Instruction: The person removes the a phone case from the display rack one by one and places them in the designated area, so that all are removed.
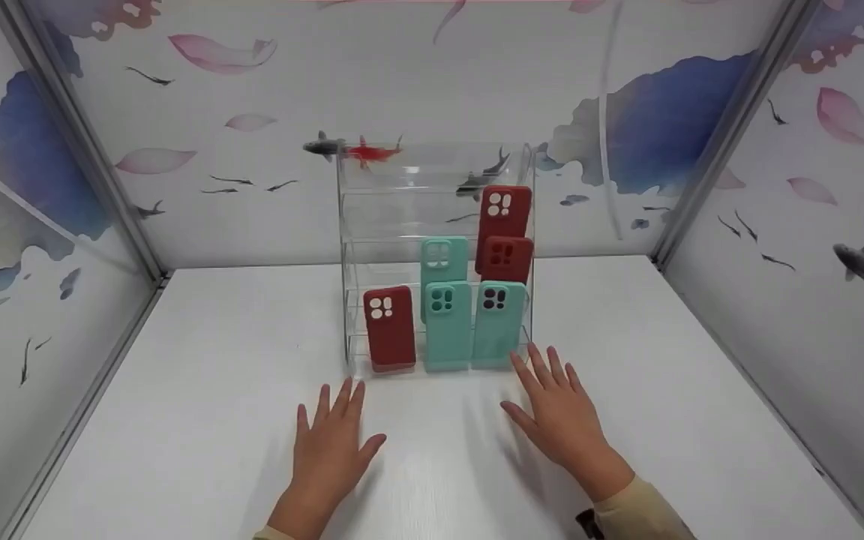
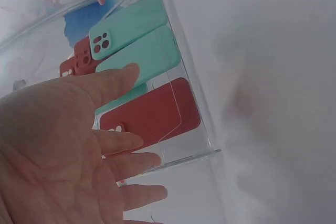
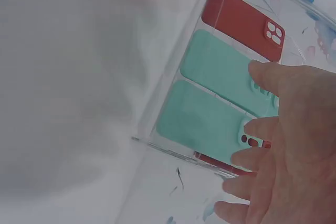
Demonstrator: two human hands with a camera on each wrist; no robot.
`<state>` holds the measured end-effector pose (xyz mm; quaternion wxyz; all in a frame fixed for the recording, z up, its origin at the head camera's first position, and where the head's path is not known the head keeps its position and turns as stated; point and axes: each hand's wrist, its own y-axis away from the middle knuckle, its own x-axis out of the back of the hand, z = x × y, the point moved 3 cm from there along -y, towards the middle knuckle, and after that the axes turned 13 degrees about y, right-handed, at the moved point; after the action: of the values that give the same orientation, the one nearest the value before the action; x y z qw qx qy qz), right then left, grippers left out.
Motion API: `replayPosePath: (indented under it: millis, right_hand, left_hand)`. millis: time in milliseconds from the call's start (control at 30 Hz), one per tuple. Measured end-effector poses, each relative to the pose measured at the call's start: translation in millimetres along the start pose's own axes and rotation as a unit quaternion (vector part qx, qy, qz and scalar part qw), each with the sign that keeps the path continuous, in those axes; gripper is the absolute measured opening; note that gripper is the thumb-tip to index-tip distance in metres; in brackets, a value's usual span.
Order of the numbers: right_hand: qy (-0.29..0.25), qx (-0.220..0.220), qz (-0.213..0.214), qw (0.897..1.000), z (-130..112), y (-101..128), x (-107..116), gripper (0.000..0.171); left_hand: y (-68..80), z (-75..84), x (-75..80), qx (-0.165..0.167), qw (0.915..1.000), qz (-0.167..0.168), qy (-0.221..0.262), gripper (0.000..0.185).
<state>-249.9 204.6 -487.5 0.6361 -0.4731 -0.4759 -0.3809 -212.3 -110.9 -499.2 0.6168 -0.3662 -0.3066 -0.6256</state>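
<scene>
A clear tiered display stand (image 1: 383,217) holds red and teal phone cases. Along its bottom tier lean a red phone case (image 1: 392,337) at left, a teal case (image 1: 448,334) in the middle and another teal case (image 1: 498,334) at right. Behind the middle one rises a third teal case (image 1: 436,262), partly covered. Two red cases, a lower one (image 1: 511,268) and an upper one (image 1: 505,217), stand at the right above. My left hand (image 1: 332,454) is spread in front of the stand's left corner. Fingers extended, my right hand (image 1: 565,420) is by the right corner, its fingertips overlapping the teal case in the head view.
The stand rests on a white table (image 1: 214,360), near the back wall (image 1: 432,67). Printed side panels with metal corner posts (image 1: 83,142) enclose the table left and right. A dark band (image 1: 589,523) shows at my right sleeve (image 1: 638,510).
</scene>
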Motion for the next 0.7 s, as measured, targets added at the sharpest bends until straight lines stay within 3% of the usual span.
replayPosePath:
  millis: [133, 233, 467, 567, 700]
  right_hand:
    - [-0.008, -0.009, 0.030, 0.999, 5.1, -13.7, 13.7, 0.063]
    - [-0.015, -0.016, 0.057, 0.998, 11.5, -26.1, 22.3, 0.055]
    - [-0.091, -0.057, 0.062, 0.992, 30.0, -62.0, 33.8, 0.049]
    - [-0.127, -0.071, 0.069, 0.987, 35.0, -75.4, 35.0, 0.048]
    - [-0.145, -0.074, 0.084, 0.983, 38.6, -89.1, 33.2, 0.049]
  left_hand:
    - [-8.3, -3.7, 9.2, 0.014, 0.9997, 0.017, 0.005, 0.067]
    - [-17.4, -7.0, 17.8, 0.017, 0.9985, 0.049, 0.016, 0.058]
    - [-45.0, -20.5, 35.5, 0.019, 0.9911, 0.119, 0.055, 0.052]
    - [-53.8, -29.0, 35.2, 0.035, 0.9879, 0.116, 0.097, 0.053]
    - [-63.4, -40.5, 30.2, 0.064, 0.9788, 0.087, 0.174, 0.055]
